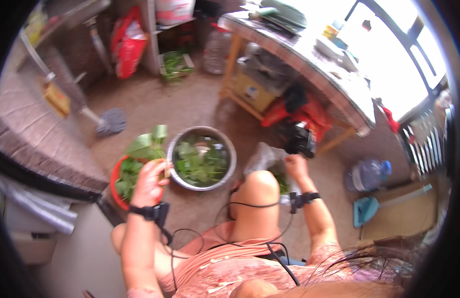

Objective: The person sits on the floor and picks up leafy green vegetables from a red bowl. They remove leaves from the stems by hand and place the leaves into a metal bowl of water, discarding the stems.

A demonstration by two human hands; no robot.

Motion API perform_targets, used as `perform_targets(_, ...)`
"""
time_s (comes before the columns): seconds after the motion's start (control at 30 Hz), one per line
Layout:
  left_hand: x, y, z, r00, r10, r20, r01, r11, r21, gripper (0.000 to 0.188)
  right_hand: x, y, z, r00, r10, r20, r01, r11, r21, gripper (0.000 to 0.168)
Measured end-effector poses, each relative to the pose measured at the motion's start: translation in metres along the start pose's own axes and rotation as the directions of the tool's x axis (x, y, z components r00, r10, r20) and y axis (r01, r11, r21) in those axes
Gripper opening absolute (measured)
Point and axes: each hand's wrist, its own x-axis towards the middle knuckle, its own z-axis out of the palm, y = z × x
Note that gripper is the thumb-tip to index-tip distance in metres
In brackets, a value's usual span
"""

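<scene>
My left hand [151,180] is closed on the stems of some broad green leaves [146,145], held over the rim of a red-orange basin [114,186] with more leaves inside. Just right of that hand stands a round metal basin [233,164] holding leafy greens [200,164] in what looks like water. My right hand [297,167] is raised beyond my knee, beside a translucent plastic bag [265,156] with greens in it. Its fingers are curled and blurred, so whether they hold anything cannot be told. A black plastic bag or similar dark object [302,139] lies directly beyond it.
A long table [289,63] with boxes beneath it stands ahead to the right. A mop head [111,122] lies at left, near a low brick-patterned ledge [40,108]. Right are a large water bottle [364,175] and a blue dustpan [365,211]. Cables cross my lap.
</scene>
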Motion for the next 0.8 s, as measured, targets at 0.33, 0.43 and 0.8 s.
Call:
perform_targets(0.33,-0.006,0.006,-0.002,0.996,0.057,0.076,-0.056,0.998,-0.010,0.005,0.012,-0.327,0.012,0.791,-0.513,0.333,0.136,0.678,0.723,0.022)
perform_targets(0.43,-0.015,0.007,-0.008,0.996,0.074,0.057,-0.076,0.996,0.036,0.006,0.009,-0.366,0.037,0.714,-0.402,0.573,-0.248,0.620,0.745,0.025)
perform_targets(0.8,-0.013,0.009,-0.046,0.966,0.192,-0.173,-0.211,0.972,-0.101,0.011,0.047,-0.357,0.043,0.828,-0.402,0.390,-0.051,0.640,0.767,0.018)
